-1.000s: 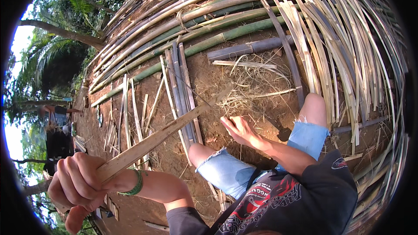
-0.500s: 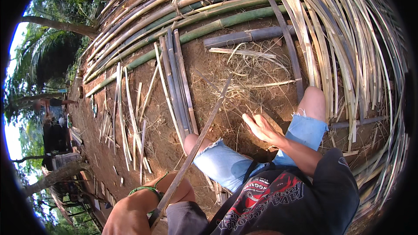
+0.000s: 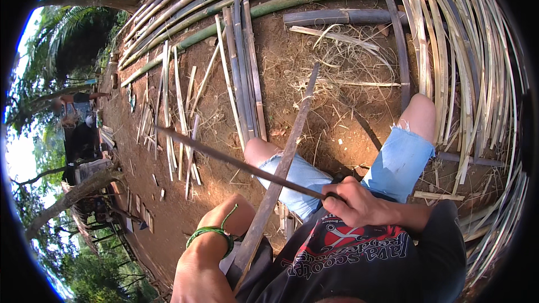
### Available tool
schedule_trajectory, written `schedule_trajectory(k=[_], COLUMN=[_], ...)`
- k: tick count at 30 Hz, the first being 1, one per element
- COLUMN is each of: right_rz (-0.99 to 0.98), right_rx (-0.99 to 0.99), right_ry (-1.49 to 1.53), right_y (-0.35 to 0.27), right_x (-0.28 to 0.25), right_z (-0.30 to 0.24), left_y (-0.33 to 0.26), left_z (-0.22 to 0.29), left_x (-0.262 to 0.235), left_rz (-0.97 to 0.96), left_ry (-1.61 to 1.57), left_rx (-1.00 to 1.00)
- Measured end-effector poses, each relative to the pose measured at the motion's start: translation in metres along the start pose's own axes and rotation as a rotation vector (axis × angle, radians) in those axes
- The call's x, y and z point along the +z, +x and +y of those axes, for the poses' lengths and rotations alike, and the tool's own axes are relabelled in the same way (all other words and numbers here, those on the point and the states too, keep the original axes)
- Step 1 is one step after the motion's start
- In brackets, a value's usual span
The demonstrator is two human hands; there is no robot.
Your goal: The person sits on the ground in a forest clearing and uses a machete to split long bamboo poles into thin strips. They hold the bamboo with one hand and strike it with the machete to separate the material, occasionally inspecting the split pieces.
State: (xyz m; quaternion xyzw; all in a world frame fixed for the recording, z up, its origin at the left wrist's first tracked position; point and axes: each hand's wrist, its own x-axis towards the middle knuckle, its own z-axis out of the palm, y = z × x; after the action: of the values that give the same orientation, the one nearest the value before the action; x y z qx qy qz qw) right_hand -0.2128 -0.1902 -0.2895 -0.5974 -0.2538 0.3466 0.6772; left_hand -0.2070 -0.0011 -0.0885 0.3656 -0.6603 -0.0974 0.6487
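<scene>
Head: right hand [image 3: 355, 204] holds knife [image 3: 247, 166] over bamboo strip [image 3: 292, 145].

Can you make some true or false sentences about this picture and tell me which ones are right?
1. The right hand grips a long dark knife. True.
2. The knife points to the right side of the picture. False: its tip points left.
3. The green wristband is on the right wrist. False: it is on the left wrist.
4. The denim shorts are light blue with frayed hems. True.
5. The bamboo strip that the knife crosses in the view is bright red. False: it is greyish brown.
6. Curly pale shavings lie on the ground. True.
</scene>
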Motion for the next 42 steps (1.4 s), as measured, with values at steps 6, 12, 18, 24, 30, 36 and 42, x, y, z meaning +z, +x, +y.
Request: schedule_trajectory(k=[6,12,18,24,30,36,42], right_rz=[-0.075,-0.049,-0.018,0.093,-0.084,0.170,0.023], right_rx=[-0.301,-0.264,-0.198,-0.177,-0.380,-0.032,-0.162], right_ry=[-0.090,-0.088,-0.105,-0.186,-0.180,-0.271,-0.105], right_y=[-0.015,-0.016,-0.022,-0.015,-0.024,-0.016,-0.023], right_x=[0.011,0.008,-0.009,-0.014,-0.006,-0.039,-0.019], right_z=[0.029,-0.015,-0.010,0.002,-0.036,0.003,0.001], left_y=[-0.007,0.003,-0.002,0.018,0.025,0.011,0.019], left_z=[-0.006,0.012,0.011,-0.001,-0.009,-0.003,-0.017], left_x=[-0.005,0.010,-0.003,-0.004,-0.001,0.012,0.000], left_rz=[0.107,0.162,0.015,0.034,0.079,0.007,-0.013], left_ry=[0.161,0.317,0.252,0.232,0.180,0.216,0.096], left_rx=[-0.014,0.037,-0.061,-0.010,-0.035,-0.057,-0.041])
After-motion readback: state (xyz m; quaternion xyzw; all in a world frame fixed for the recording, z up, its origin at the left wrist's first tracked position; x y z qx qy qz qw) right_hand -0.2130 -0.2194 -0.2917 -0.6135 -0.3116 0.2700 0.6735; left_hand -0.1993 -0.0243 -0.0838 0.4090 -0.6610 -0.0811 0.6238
